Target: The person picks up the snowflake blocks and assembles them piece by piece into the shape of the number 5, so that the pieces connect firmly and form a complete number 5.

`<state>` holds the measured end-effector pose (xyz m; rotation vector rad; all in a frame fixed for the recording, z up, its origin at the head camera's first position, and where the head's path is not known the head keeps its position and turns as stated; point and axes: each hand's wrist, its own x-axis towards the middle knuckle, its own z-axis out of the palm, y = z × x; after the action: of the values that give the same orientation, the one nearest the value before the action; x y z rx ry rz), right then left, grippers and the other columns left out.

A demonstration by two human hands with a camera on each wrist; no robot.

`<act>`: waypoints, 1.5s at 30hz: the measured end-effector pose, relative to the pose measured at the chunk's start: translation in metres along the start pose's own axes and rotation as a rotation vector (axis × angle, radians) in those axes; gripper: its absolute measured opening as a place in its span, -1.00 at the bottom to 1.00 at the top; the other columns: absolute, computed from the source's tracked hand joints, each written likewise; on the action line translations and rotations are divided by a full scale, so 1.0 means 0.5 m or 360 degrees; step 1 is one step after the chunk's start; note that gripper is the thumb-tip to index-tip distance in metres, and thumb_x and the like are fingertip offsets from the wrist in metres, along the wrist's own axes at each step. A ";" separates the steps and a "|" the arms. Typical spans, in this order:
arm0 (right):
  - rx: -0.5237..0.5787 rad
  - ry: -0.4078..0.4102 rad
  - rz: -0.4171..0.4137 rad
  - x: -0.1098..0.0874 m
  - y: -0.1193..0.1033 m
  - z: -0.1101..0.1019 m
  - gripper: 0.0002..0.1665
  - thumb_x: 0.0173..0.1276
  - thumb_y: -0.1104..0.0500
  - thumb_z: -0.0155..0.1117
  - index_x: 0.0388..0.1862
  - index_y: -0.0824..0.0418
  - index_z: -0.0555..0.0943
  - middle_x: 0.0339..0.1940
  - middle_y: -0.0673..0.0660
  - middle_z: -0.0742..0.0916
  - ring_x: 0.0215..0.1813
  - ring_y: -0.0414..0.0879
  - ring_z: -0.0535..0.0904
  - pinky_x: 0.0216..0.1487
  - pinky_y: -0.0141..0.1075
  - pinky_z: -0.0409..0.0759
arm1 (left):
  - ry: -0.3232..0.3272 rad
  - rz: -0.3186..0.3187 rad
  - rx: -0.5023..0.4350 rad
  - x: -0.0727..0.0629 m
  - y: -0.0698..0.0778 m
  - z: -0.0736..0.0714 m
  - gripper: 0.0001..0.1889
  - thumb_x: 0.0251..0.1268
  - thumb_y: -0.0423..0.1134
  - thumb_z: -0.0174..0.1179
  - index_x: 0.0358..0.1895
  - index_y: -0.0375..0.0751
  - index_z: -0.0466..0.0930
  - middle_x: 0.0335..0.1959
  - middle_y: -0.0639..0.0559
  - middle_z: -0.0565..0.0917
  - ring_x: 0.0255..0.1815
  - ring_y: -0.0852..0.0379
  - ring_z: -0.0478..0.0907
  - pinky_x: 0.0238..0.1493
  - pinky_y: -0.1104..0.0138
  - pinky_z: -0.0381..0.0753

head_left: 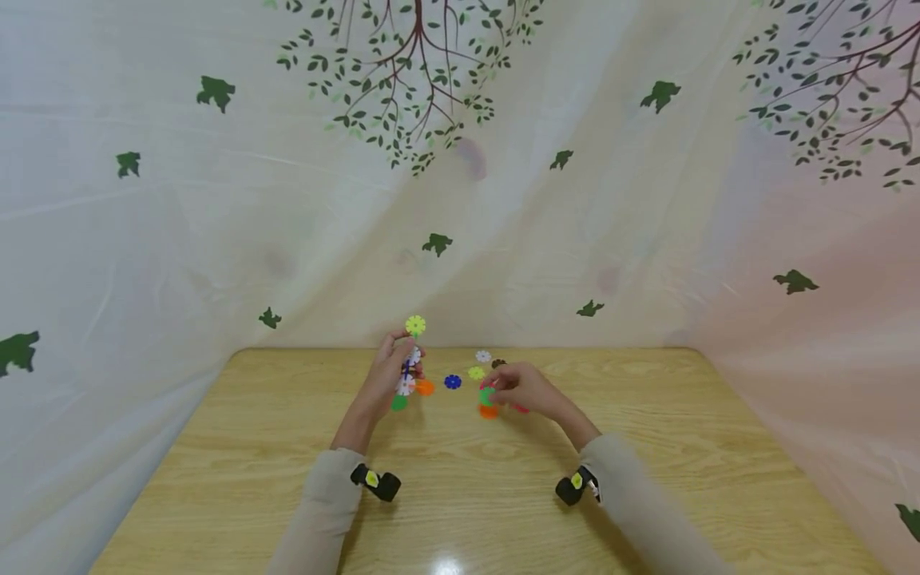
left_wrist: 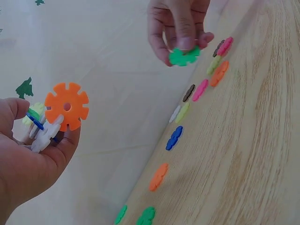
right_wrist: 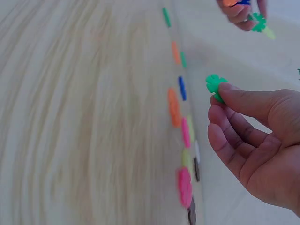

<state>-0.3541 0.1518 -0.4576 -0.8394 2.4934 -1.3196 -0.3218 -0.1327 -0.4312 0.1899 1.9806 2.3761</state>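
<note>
My left hand holds a joined cluster of notched plastic snowflake discs. A yellow disc tops it in the head view, while an orange disc and a white disc face the left wrist view, with blue and green pieces partly hidden by the fingers. Between thumb and fingertips, my right hand pinches a single green snowflake disc. That disc is raised above the tabletop, apart from the cluster.
Loose discs lie flat along the far part of the wooden table, among them a blue disc, an orange disc, a white disc and a pink disc. A leaf-patterned curtain hangs behind the table.
</note>
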 end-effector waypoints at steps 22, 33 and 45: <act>0.0834 0.0302 0.0089 0.056 -0.106 0.095 -0.68 0.36 0.34 0.39 0.01 0.53 0.64 -0.32 0.08 0.82 -0.36 -0.19 0.76 -0.09 -0.10 0.78 | 0.0084 -0.0021 -0.0087 0.010 -0.003 0.010 -0.73 0.70 -0.07 -0.17 0.26 -0.05 0.20 -0.24 0.09 0.52 -0.46 0.25 0.45 -0.47 0.48 0.53; 0.0898 0.0232 0.0047 0.051 -0.113 0.118 -0.69 0.40 0.34 0.35 0.04 0.50 0.61 -0.37 0.03 0.80 -0.35 -0.18 0.77 0.02 0.16 0.70 | 0.0084 0.0023 -0.0059 0.009 -0.006 0.002 -0.68 0.69 -0.09 -0.18 0.31 -0.12 0.14 -0.18 0.04 0.50 -0.41 0.24 0.43 -0.42 0.47 0.52; 0.0923 0.0193 0.0004 0.052 -0.119 0.125 -0.69 0.39 0.35 0.34 0.03 0.53 0.59 -0.43 0.00 0.79 -0.40 -0.19 0.76 -0.21 -0.20 0.79 | 0.0137 0.0025 -0.0068 0.008 -0.010 0.002 -0.65 0.69 -0.08 -0.16 0.33 -0.14 0.14 -0.16 -0.02 0.50 -0.42 0.23 0.43 -0.42 0.48 0.52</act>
<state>-0.3259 0.0674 -0.4435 -0.6272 1.9950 -1.9934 -0.3260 -0.1305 -0.4359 0.1036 1.9685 2.4740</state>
